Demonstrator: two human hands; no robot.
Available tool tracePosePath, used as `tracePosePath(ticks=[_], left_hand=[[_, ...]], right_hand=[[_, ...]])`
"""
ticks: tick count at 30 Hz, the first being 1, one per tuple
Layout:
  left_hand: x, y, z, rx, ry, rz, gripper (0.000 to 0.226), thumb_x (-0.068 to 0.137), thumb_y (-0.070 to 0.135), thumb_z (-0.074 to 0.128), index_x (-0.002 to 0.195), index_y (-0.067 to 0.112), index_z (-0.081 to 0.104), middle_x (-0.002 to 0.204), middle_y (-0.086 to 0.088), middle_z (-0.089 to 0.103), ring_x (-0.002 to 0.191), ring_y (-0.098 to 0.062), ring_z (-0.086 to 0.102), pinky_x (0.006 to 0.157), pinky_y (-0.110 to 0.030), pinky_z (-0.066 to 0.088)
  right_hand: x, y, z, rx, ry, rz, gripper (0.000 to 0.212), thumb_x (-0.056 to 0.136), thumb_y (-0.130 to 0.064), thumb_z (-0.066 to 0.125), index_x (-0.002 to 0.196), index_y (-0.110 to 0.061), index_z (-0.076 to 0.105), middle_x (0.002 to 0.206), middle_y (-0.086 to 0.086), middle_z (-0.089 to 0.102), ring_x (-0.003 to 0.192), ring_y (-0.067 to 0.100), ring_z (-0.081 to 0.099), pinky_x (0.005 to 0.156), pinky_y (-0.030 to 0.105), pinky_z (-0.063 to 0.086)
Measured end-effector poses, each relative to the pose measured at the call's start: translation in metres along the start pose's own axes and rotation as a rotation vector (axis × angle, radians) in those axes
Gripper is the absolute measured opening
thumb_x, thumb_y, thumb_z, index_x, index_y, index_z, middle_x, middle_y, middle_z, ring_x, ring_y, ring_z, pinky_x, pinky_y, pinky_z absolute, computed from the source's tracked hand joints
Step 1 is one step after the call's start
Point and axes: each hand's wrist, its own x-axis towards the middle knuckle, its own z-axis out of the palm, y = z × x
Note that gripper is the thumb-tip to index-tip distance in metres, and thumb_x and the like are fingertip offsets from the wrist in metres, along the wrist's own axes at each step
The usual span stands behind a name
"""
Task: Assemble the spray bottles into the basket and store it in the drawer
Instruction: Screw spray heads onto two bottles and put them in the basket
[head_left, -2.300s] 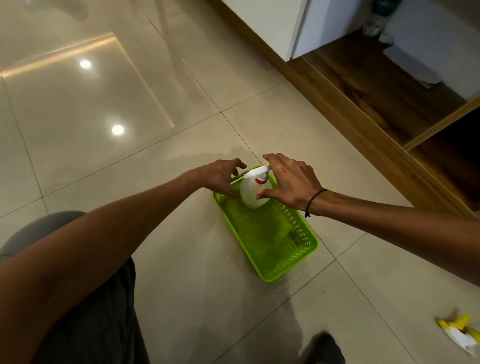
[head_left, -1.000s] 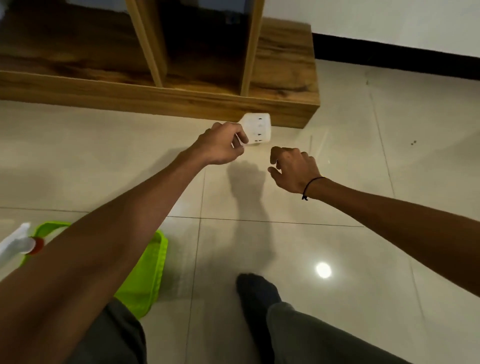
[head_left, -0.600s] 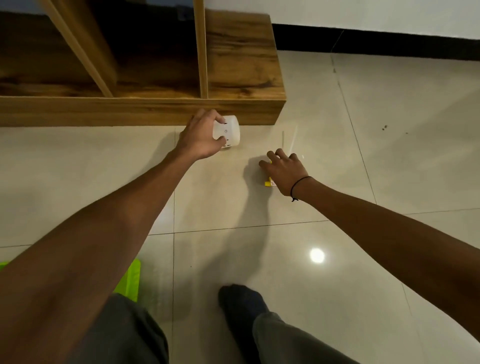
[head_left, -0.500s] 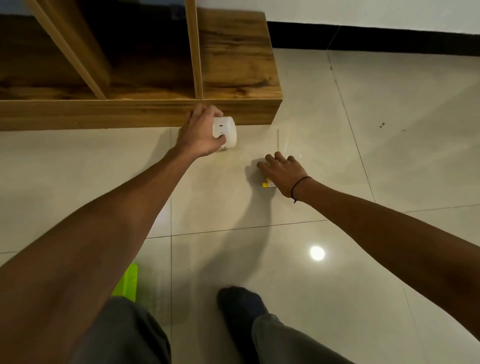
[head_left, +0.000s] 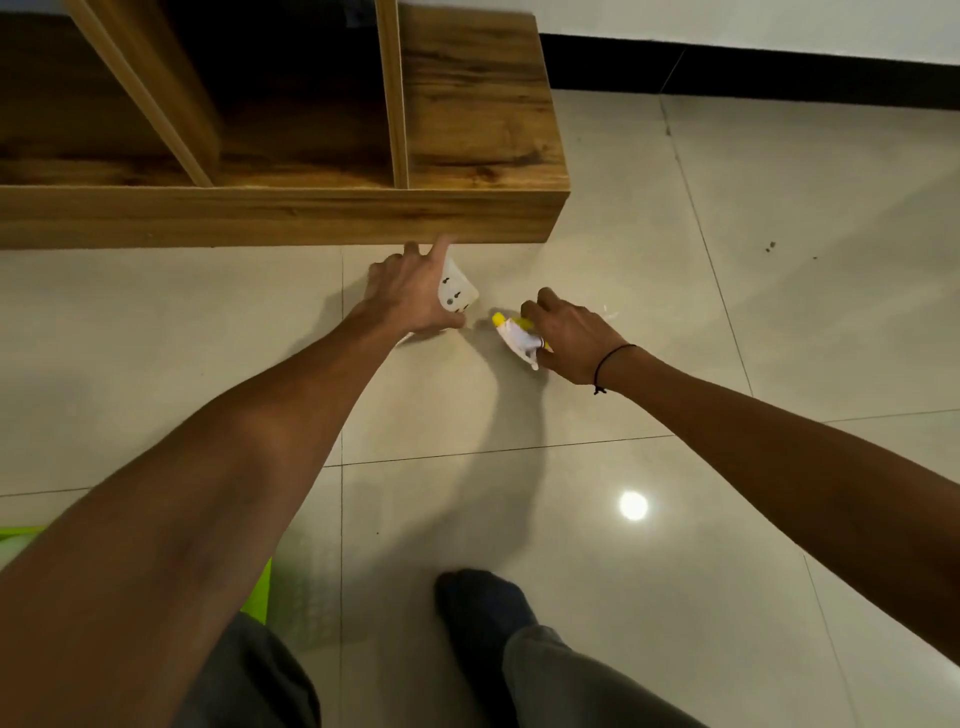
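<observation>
My left hand (head_left: 415, 296) grips a white bottle body (head_left: 457, 292) just above the tiled floor, its flat base turned toward me, right in front of the wooden unit. My right hand (head_left: 569, 335) is closed on a white and yellow spray head (head_left: 517, 335) beside it, nozzle pointing left. The two parts are a short gap apart. A strip of the green basket (head_left: 260, 590) shows at the lower left, mostly hidden behind my left forearm.
A low wooden shelf unit (head_left: 280, 215) with open compartments runs across the top, its front edge touching distance from my left fingers. My foot in a dark sock (head_left: 480, 605) rests on the floor below my hands. Glossy tiles extend to the right.
I turned away from the basket with the first assembled bottle toward the shelf. My left hand took the bottle body; my right hand picked the spray head off the floor and lifted it.
</observation>
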Motion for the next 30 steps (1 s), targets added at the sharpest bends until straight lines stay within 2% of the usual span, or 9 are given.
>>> tracePosePath(ticks=[4, 7, 9, 11, 15, 19, 24, 28, 30], left_hand=[[-0.019, -0.017, 0.001, -0.373, 0.058, -0.241, 0.098, 0.072, 0.077, 0.076, 0.152, 0.036, 0.038, 0.140, -0.013, 0.063, 0.126, -0.040, 0.060, 0.097, -0.044, 0.049], [-0.032, -0.032, -0.007, -0.986, 0.018, -0.532, 0.093, 0.070, 0.071, 0.082, 0.142, 0.025, 0.047, 0.137, -0.008, 0.061, 0.121, -0.036, 0.065, 0.078, -0.046, 0.067], [-0.039, -0.041, -0.009, -1.297, -0.021, -0.648, 0.090, 0.070, 0.064, 0.086, 0.139, 0.020, 0.050, 0.136, -0.010, 0.061, 0.114, -0.036, 0.068, 0.065, -0.046, 0.068], [-0.046, -0.049, -0.008, -1.477, -0.054, -0.703, 0.082, 0.073, 0.060, 0.087, 0.136, 0.017, 0.055, 0.132, -0.013, 0.064, 0.109, -0.035, 0.070, 0.066, -0.047, 0.068], [-0.055, -0.060, -0.003, -1.671, -0.064, -0.764, 0.075, 0.075, 0.060, 0.086, 0.133, 0.020, 0.062, 0.128, -0.014, 0.067, 0.109, -0.036, 0.073, 0.077, -0.055, 0.068], [-0.067, -0.068, 0.001, -1.782, -0.010, -0.816, 0.076, 0.075, 0.063, 0.085, 0.133, 0.021, 0.059, 0.122, -0.014, 0.068, 0.103, -0.037, 0.075, 0.065, -0.049, 0.068], [-0.078, -0.081, 0.006, -1.898, 0.054, -0.873, 0.074, 0.079, 0.064, 0.083, 0.131, 0.020, 0.055, 0.116, -0.017, 0.065, 0.101, -0.039, 0.074, 0.060, -0.046, 0.068], [-0.083, -0.081, 0.011, -1.963, 0.082, -0.888, 0.070, 0.083, 0.064, 0.078, 0.130, 0.018, 0.056, 0.114, -0.016, 0.065, 0.097, -0.037, 0.074, 0.052, -0.040, 0.065], [-0.083, -0.077, 0.012, -1.979, 0.073, -0.878, 0.061, 0.083, 0.065, 0.078, 0.118, 0.018, 0.059, 0.112, -0.016, 0.066, 0.094, -0.037, 0.074, 0.051, -0.039, 0.065]], right_hand=[[-0.006, -0.017, -0.013, 0.355, 0.233, 0.094, 0.048, 0.084, -0.017, 0.078, 0.126, -0.002, 0.058, 0.119, 0.017, 0.059, 0.090, 0.043, 0.065, 0.075, 0.045, 0.056], [-0.007, -0.035, -0.027, 0.588, 0.399, 0.128, 0.043, 0.089, -0.015, 0.075, 0.126, -0.003, 0.057, 0.120, 0.013, 0.063, 0.090, 0.033, 0.068, 0.078, 0.045, 0.062], [-0.006, -0.045, -0.039, 0.788, 0.467, 0.164, 0.041, 0.093, -0.015, 0.074, 0.128, -0.003, 0.055, 0.121, 0.010, 0.066, 0.096, 0.030, 0.071, 0.083, 0.042, 0.064], [-0.007, -0.055, -0.051, 1.054, 0.491, 0.167, 0.042, 0.095, -0.011, 0.074, 0.129, 0.003, 0.053, 0.119, 0.018, 0.065, 0.104, 0.038, 0.072, 0.092, 0.049, 0.063], [-0.012, -0.077, -0.071, 1.403, 0.557, 0.080, 0.040, 0.102, -0.003, 0.063, 0.134, 0.014, 0.046, 0.110, 0.021, 0.057, 0.102, 0.050, 0.072, 0.101, 0.058, 0.059], [-0.018, -0.095, -0.090, 1.554, 0.619, 0.002, 0.028, 0.104, -0.003, 0.056, 0.129, 0.007, 0.048, 0.116, 0.026, 0.058, 0.098, 0.042, 0.068, 0.102, 0.059, 0.057], [-0.028, -0.112, -0.105, 1.641, 0.685, -0.085, 0.044, 0.104, -0.001, 0.051, 0.142, 0.017, 0.038, 0.118, 0.029, 0.058, 0.101, 0.043, 0.066, 0.093, 0.047, 0.059], [-0.032, -0.122, -0.107, 1.620, 0.715, -0.101, 0.049, 0.102, -0.005, 0.053, 0.142, 0.017, 0.038, 0.117, 0.032, 0.058, 0.099, 0.043, 0.066, 0.091, 0.048, 0.059], [-0.031, -0.127, -0.104, 1.585, 0.707, -0.102, 0.051, 0.100, -0.006, 0.054, 0.142, 0.018, 0.037, 0.120, 0.042, 0.056, 0.098, 0.042, 0.067, 0.092, 0.052, 0.059]])
